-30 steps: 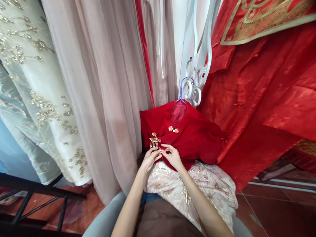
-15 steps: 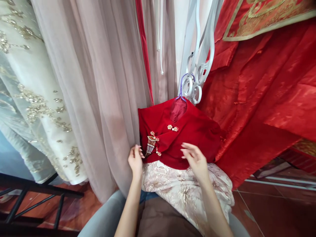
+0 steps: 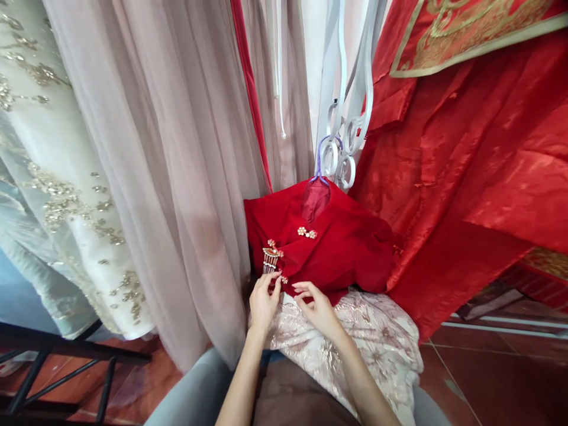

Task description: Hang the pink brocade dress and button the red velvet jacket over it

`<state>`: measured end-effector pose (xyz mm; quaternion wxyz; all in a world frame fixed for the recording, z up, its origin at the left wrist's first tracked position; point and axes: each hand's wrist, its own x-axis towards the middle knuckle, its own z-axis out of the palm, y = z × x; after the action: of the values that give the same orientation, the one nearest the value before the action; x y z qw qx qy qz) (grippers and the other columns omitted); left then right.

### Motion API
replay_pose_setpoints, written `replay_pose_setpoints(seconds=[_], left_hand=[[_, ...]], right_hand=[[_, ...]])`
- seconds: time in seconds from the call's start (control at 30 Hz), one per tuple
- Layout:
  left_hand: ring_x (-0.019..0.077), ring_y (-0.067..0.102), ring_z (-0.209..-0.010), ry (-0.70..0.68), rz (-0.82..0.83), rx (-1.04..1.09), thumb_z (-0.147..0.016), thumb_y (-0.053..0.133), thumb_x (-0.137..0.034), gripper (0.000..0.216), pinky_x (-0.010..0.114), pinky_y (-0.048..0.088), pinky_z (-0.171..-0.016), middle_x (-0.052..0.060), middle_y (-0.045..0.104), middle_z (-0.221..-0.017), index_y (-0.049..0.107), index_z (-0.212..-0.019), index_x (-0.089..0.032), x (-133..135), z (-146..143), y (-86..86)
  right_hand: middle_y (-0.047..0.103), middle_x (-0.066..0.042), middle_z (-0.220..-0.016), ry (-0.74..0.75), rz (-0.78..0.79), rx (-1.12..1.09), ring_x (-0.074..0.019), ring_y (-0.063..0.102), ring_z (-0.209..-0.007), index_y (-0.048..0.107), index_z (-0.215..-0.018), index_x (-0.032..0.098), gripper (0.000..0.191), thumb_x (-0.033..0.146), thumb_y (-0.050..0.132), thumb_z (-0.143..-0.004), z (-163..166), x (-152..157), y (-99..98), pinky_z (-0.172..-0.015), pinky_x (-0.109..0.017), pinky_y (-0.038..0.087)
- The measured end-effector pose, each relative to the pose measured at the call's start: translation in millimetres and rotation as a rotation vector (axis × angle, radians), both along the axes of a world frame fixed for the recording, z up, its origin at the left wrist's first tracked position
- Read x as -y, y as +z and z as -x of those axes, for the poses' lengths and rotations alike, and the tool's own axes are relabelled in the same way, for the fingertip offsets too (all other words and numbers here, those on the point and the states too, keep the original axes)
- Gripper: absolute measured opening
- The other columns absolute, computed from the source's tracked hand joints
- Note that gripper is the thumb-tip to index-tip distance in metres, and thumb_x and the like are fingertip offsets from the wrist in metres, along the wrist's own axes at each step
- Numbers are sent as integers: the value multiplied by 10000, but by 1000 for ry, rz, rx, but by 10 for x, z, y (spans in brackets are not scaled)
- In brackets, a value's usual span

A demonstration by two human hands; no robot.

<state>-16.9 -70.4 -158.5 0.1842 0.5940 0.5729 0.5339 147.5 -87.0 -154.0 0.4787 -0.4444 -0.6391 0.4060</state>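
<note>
A short red velvet jacket (image 3: 341,248) hangs in front of me on a purple hanger (image 3: 325,155) over a pale pink brocade skirt (image 3: 377,337). It has pearl flower clasps (image 3: 307,232) and a gold tassel ornament (image 3: 270,257) on its front flap. My left hand (image 3: 262,303) pinches the jacket's lower front edge by the lowest clasp (image 3: 284,279), just under the tassel. My right hand (image 3: 316,307) is next to it at the jacket's hem, its fingers curled with the fingertips on the red cloth.
Sheer pale pink gowns (image 3: 177,165) and a beaded white gown (image 3: 57,177) hang to the left. Red satin robes with gold trim (image 3: 465,154) hang to the right. A white scrolled metal stand (image 3: 350,118) rises behind. A black metal frame (image 3: 62,361) stands low on the left over red floor tiles.
Half a second ago both hands were apart and lifted off the jacket; they have come back together at its lower front edge. The view has shifted slightly.
</note>
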Motion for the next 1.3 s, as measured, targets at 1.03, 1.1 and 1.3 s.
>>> replay_pose_setpoints(seconds=[1.03, 1.1, 1.3], left_hand=[[155, 629, -771, -239, 104, 237, -747, 677, -338, 211, 235, 519, -682, 53, 660, -835, 685, -886, -179, -64, 27, 8], [166, 629, -813, -262, 65, 135, -775, 648, -339, 186, 255, 526, -721, 59, 664, -878, 699, -880, -194, -55, 82, 12], [156, 621, -760, -307, 64, 67, -747, 680, -339, 155, 261, 534, -710, 41, 646, -825, 673, -785, -189, -45, 150, -19]], right_hand=[[678, -60, -848, -68, -9, -183, -175, 666, -783, 577, -871, 205, 197, 379, 604, -782, 268, -304, -325, -694, -299, 566], [679, -59, -852, -59, -6, -189, -176, 667, -791, 577, -876, 205, 199, 378, 606, -781, 270, -306, -335, -698, -301, 567], [669, -54, -825, -33, 17, -198, -177, 663, -780, 584, -876, 203, 187, 356, 605, -770, 273, -284, -320, -683, -301, 567]])
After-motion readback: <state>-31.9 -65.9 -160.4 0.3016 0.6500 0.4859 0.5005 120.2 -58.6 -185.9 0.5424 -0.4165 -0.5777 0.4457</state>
